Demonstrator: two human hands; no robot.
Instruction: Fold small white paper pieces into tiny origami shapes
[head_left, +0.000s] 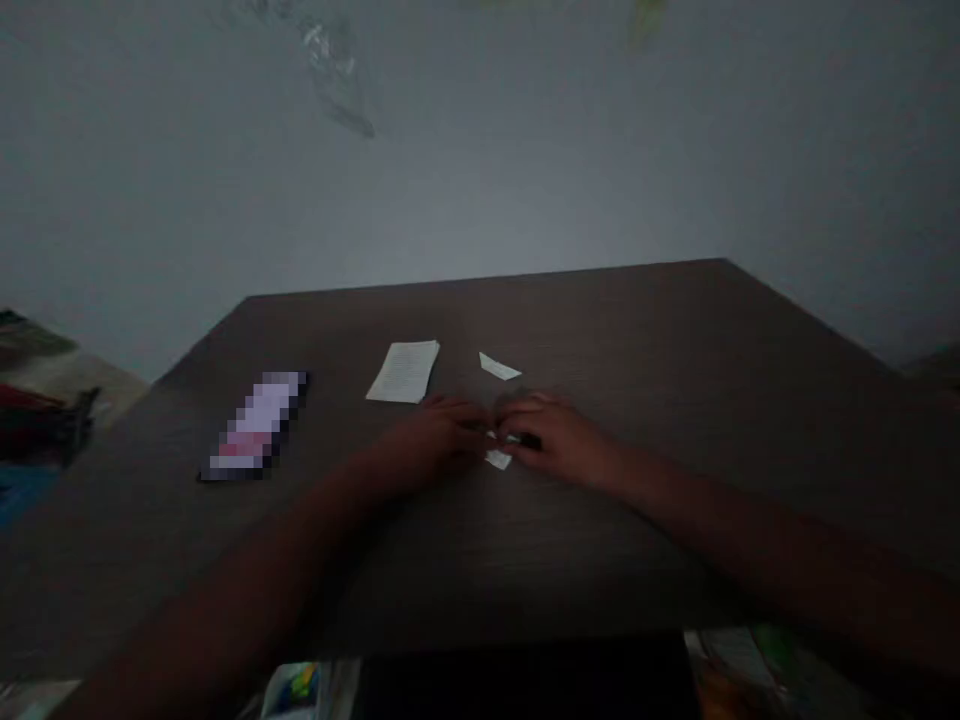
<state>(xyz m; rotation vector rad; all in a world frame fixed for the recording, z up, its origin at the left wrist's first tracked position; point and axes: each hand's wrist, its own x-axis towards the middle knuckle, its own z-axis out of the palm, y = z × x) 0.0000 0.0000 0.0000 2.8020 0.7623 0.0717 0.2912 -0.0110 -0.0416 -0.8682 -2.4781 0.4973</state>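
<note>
Both my hands meet at the middle of a dark wooden table. My left hand and my right hand have their fingers curled together over a small white paper piece that shows between them. Only a corner of that paper is visible; the rest is hidden under the fingers. Something dark sits under my right fingertips, too dim to name. A larger white sheet lies flat just beyond my left hand. A small torn scrap lies beyond my right hand.
A flat, blurred-out rectangular object lies on the table's left part. A pale wall stands behind the far edge. Cluttered items sit left of the table, and coloured things show below its near edge.
</note>
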